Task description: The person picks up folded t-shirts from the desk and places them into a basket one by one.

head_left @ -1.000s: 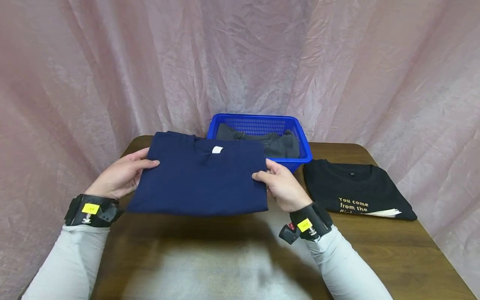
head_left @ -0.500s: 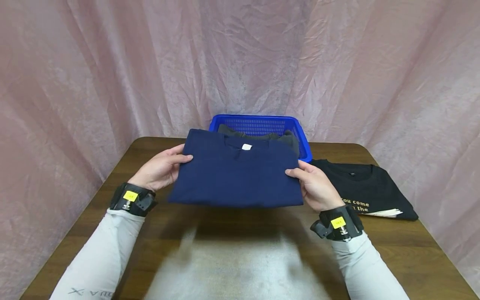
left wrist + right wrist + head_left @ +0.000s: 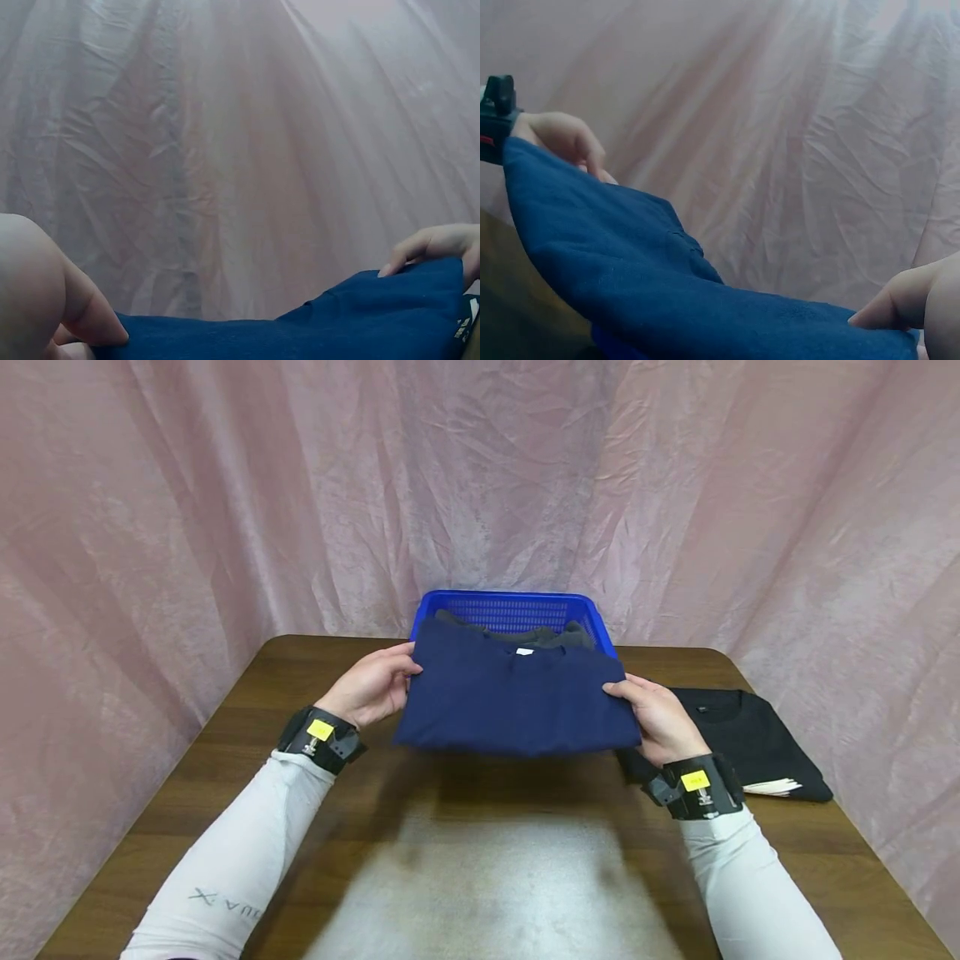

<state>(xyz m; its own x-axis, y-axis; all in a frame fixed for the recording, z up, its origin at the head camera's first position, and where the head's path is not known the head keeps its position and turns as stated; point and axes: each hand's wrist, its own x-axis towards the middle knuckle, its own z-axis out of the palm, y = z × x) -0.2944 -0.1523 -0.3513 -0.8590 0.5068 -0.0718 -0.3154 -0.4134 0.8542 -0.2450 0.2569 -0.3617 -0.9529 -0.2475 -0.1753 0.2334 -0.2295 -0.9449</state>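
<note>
While left hand (image 3: 372,685), right hand (image 3: 663,720) pinch navy shirt (image 3: 517,703), basket (image 3: 510,607) behind

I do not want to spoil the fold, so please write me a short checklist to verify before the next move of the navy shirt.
1. Left grip pinches the navy shirt at its edge: ok.
2. Right grip pinches the opposite edge: ok.
3. Shirt lifted off the table: ok, its shadow lies below it.
4. Shirt folded, collar with white label on the far side: ok.
5. Blue basket free of other clothing: not ok, a gray garment is inside.
6. Shirt clear of the basket's near rim: cannot tell, the shirt hides that side.
</note>
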